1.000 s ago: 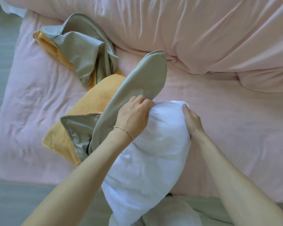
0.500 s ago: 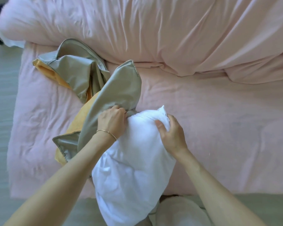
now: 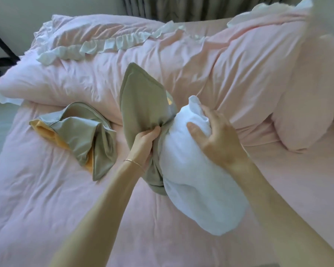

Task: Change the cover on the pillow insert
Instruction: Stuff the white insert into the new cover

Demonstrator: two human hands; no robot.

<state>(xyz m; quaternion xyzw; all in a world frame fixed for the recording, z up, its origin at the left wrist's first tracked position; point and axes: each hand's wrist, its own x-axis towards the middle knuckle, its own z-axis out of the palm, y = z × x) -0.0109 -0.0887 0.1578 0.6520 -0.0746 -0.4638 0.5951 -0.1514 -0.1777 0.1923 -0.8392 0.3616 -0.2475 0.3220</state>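
**Both hands on the pillow and its grey-green cover**

We see the white pillow insert (image 3: 199, 182) lying on the pink bed (image 3: 46, 209) in the middle of the scene, its long body running from near right up toward the far centre. The left hand (image 3: 144, 144) is clenched on a bunch of the grey-green cover (image 3: 143, 101), gathering the fabric just at the left edge of the insert. Above that grip the cover stands up in a tall, rounded flap, and a sliver of its yellow-orange lining shows at the right edge of the flap. Below the grip, a fold of the same cover wraps the left side of the insert and hangs down to the bed. A thin bracelet (image 3: 133, 162) circles the left wrist.

The right hand (image 3: 214, 137) grasps the far end of the insert, fingers spread over the white fabric and pressing it in, so that a corner of the insert pokes up just beyond the fingertips.

To the left, well apart from the hands, a second cover (image 3: 79, 135) lies crumpled on the bed, grey-green outside with orange lining showing at its open edge. Along the far side a pink duvet (image 3: 181, 64) with a white ruffle (image 3: 104, 45) is heaped up, and a pink pillow (image 3: 312, 105) rests at the far right. Grey curtains (image 3: 201, 6) hang behind the bed.
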